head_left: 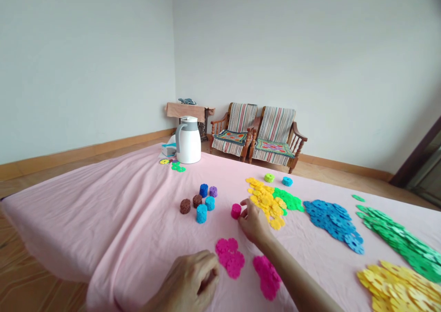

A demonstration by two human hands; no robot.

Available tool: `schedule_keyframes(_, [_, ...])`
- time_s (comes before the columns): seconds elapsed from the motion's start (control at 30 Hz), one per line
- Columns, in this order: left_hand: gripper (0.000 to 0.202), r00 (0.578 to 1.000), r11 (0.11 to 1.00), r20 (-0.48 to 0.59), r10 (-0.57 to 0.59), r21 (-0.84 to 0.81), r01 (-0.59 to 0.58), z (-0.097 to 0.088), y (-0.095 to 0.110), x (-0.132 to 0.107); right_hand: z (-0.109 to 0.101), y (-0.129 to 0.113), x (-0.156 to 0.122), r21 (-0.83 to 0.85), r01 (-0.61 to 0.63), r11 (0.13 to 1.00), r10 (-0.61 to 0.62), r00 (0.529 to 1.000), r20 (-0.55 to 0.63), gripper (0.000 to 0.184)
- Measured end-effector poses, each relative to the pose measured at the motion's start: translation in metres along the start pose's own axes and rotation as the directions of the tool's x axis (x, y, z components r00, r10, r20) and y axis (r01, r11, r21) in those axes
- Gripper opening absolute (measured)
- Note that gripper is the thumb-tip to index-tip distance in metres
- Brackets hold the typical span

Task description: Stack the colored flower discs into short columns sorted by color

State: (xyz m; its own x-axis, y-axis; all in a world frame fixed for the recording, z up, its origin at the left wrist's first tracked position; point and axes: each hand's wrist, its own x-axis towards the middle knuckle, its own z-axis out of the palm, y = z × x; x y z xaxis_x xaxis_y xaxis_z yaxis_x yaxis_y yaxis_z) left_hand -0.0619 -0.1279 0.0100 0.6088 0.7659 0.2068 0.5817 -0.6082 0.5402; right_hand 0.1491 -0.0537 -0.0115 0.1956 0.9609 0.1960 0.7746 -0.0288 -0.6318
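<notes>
My right hand (253, 222) reaches forward over the pink cloth, and its fingers are closed on a small pink stack of discs (236, 211) standing on the table. My left hand (193, 280) rests near the front edge, fingers curled in a loose fist; nothing shows in it. Just right of it lie two flat patches of pink snowflake discs (230, 257), the second patch of pink discs (267, 275) partly under my right forearm. Further left stand several short stacks in brown, blue and purple (201, 201).
Loose piles of yellow discs (267, 201), green discs (289, 199), blue discs (334, 218), a long green pile (403, 238) and a yellow pile (403, 286) cover the right side. A white jug (188, 139) stands far back. Two wooden armchairs (257, 135) sit by the wall.
</notes>
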Motion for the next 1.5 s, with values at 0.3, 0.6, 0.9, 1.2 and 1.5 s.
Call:
schedule_keyframes(0.3, [0.016, 0.999, 0.999, 0.024, 0.021, 0.042, -0.022, -0.003, 0.004, 0.001, 0.014, -0.011, 0.020, -0.048, -0.014, 0.999, 0.015, 1.000, 0.017, 0.035])
schedule_keyframes(0.6, [0.018, 0.999, 0.999, 0.014, 0.041, 0.017, -0.042, -0.002, 0.002, 0.002, 0.025, -0.023, 0.035, -0.067, -0.019, 0.998, 0.020, 1.000, 0.012, 0.036])
schedule_keyframes(0.9, [0.016, 0.999, 0.998, 0.019, 0.047, 0.039, -0.048, -0.002, 0.003, 0.001, 0.025, -0.026, 0.034, 0.046, 0.044, 0.998, -0.043, 0.999, -0.021, 0.034])
schedule_keyframes(1.2, [0.013, 0.980, 0.993, -0.179, -0.088, -0.088, 0.073, -0.025, -0.011, 0.002, 0.012, -0.030, 0.003, 0.085, 0.113, 0.990, -0.115, 0.993, 0.021, 0.026])
schedule_keyframes(1.5, [0.024, 0.956, 0.988, -0.276, -0.097, -0.142, 0.059, -0.072, -0.055, 0.050, 0.014, -0.036, -0.014, 0.099, 0.226, 0.969, -0.237, 0.963, 0.126, 0.031])
